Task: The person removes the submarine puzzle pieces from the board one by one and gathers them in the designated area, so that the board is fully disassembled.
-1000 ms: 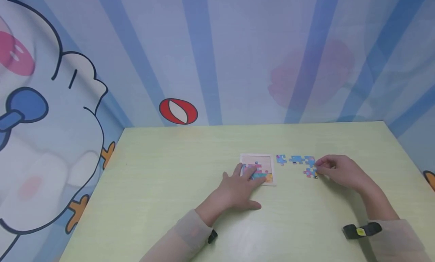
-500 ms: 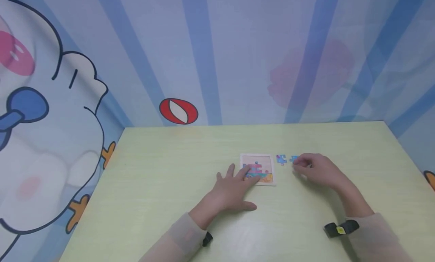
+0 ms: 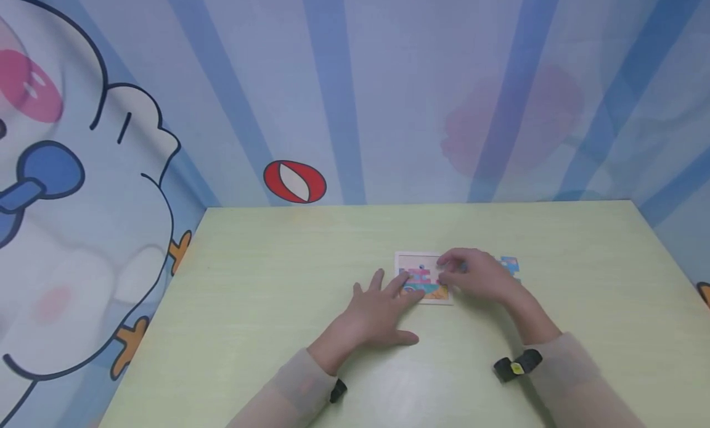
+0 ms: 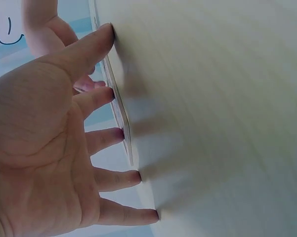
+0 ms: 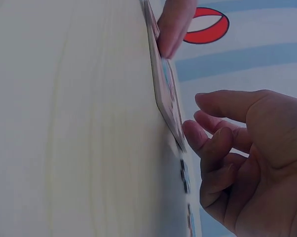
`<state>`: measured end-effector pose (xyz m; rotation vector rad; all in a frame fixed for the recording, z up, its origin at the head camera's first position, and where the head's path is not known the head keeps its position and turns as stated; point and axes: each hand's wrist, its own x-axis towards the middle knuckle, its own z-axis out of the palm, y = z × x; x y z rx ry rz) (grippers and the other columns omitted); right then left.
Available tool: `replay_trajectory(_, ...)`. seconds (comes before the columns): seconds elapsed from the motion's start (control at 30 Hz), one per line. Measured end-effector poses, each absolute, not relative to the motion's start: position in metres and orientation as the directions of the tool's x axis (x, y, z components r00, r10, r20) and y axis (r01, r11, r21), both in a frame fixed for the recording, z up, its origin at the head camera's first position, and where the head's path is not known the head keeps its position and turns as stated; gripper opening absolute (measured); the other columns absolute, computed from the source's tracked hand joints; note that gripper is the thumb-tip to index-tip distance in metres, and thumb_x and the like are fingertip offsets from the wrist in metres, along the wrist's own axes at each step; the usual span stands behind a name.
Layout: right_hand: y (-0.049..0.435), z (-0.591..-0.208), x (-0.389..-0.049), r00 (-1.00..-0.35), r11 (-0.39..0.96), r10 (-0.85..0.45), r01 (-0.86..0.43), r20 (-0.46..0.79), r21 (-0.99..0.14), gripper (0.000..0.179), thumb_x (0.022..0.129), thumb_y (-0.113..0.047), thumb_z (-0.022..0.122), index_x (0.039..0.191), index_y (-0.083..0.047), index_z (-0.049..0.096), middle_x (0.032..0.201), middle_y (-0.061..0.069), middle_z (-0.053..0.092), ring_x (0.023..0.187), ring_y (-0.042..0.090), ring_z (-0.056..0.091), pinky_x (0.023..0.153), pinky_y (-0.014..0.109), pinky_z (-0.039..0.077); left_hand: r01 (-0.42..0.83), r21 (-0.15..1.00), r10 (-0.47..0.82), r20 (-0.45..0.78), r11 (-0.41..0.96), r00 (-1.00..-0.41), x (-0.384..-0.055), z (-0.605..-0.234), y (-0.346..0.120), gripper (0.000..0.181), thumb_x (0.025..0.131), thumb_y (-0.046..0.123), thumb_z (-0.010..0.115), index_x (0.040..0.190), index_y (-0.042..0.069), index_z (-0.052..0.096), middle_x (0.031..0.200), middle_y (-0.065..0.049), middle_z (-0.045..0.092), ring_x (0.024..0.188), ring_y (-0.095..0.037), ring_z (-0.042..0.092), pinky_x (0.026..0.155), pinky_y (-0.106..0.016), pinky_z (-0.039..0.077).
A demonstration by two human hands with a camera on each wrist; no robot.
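A small square puzzle tray (image 3: 440,302) with a pale rim lies on the table, its lower part filled with colourful jigsaw pieces (image 3: 420,277). My left hand (image 3: 379,317) spreads straight fingers over the tray's left and lower side. In the left wrist view, some fingertips (image 4: 117,134) rest along the tray's edge. My right hand (image 3: 479,277) hovers at the tray's right rim, fingers loosely bent. The right wrist view shows a gap between thumb and index finger, with nothing in it. Loose puzzle pieces (image 3: 509,264) lie just right of this hand, which partly hides them.
The pale yellow table (image 3: 299,255) ends at a blue striped backdrop (image 3: 388,95) printed with cartoon figures. Low puzzle pieces (image 5: 185,175) lie in a row beside the tray in the right wrist view.
My right hand has moved left from the loose pieces to the tray's right rim, now covering some of those pieces. My left hand has shifted slightly left, uncovering more of the picture.
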<state>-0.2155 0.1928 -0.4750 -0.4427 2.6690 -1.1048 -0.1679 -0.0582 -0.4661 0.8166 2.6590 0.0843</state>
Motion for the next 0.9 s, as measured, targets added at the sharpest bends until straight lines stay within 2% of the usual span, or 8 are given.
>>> replay_trajectory(0.43,0.165,-0.481,-0.227,-0.91,0.698,-0.385,-0.18,-0.151,-0.693,0.033,0.092,-0.018,0.077,0.122,-0.005,0.069,0.086,0.003,0.063,0.074,0.018,0.056,0.069,0.036,0.047,0.546,0.148,0.563,-0.308,0.825,-0.767,-0.168,-0.467,-0.06,0.082,0.092,0.068,0.065,0.162,0.041,0.034,0.174,-0.001,0.014,0.153,-0.047,0.02,0.107,-0.076,0.032)
replay_trajectory(0.9,0.162,-0.482,-0.229,-0.907,0.703,-0.379,-0.154,-0.183,-0.694,0.035,0.094,-0.017,0.076,0.124,-0.004,0.067,0.087,0.005,0.061,0.074,0.02,0.054,0.068,0.036,0.046,0.545,0.142,0.56,-0.31,0.826,-0.768,-0.169,-0.467,-0.058,0.082,0.091,0.068,0.066,0.162,0.041,0.034,0.173,-0.001,0.016,0.153,-0.048,0.021,0.106,-0.077,0.033)
